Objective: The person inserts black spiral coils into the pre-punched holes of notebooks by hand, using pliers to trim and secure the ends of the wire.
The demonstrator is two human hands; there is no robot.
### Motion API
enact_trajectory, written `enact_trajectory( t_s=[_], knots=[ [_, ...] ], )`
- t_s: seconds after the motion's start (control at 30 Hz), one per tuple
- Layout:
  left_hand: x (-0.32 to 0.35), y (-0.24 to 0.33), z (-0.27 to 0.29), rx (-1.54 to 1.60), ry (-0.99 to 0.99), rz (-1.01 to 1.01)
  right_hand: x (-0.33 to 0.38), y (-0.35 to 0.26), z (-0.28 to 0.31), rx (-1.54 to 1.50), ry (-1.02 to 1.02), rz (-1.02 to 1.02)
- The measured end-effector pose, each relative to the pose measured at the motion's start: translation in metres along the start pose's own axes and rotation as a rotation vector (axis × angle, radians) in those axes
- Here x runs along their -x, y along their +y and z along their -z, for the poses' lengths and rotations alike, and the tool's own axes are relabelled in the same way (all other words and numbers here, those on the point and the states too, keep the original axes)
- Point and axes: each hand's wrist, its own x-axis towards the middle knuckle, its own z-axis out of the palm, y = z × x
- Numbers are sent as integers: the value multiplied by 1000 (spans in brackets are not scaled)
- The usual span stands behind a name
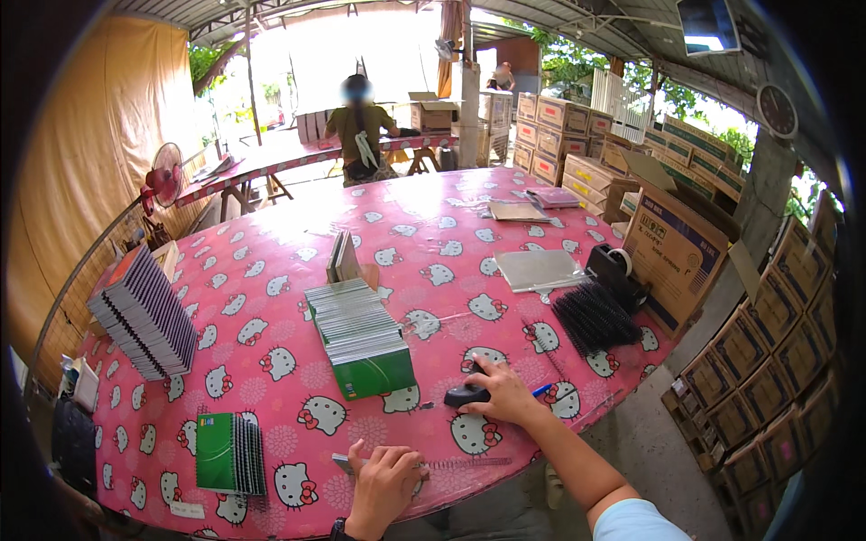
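My left hand is at the near edge of the table, its fingers bent around a thin grey-edged piece, most of which they hide. A long thin spiral coil stretches rightward from beside that hand. Farther right, my right hand grips a black rounded tool resting on the table; its exact kind does not show. Just past the fingers lies a blue pen. Ahead stands a row of green-covered notebooks packed upright. Left of my left hand is a stack of green spiral notebooks.
A tall notebook stack stands far left on the pink patterned table. At right are black spiral coils, a tape dispenser, a clear plastic sheet and an open carton. Another person works beyond.
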Motion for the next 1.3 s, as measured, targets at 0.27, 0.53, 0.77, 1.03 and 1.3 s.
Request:
enact_trajectory(
  t_s=[0.27,0.53,0.77,1.03,1.3],
  knots=[
    [3,-19,12,-23,75,52,29,-61,7,-1412,-472,239],
    [6,-23,4,37,116,74,20,-69,1,-1158,-479,189],
    [2,-19,7,113,162,117,15,-67,-4,-1159,-488,137],
    [9,-22,6,91,123,119,9,-75,2,-1067,-575,168],
    [2,-19,17,-66,279,137,-5,-80,-2,-937,-543,144]
  ],
)
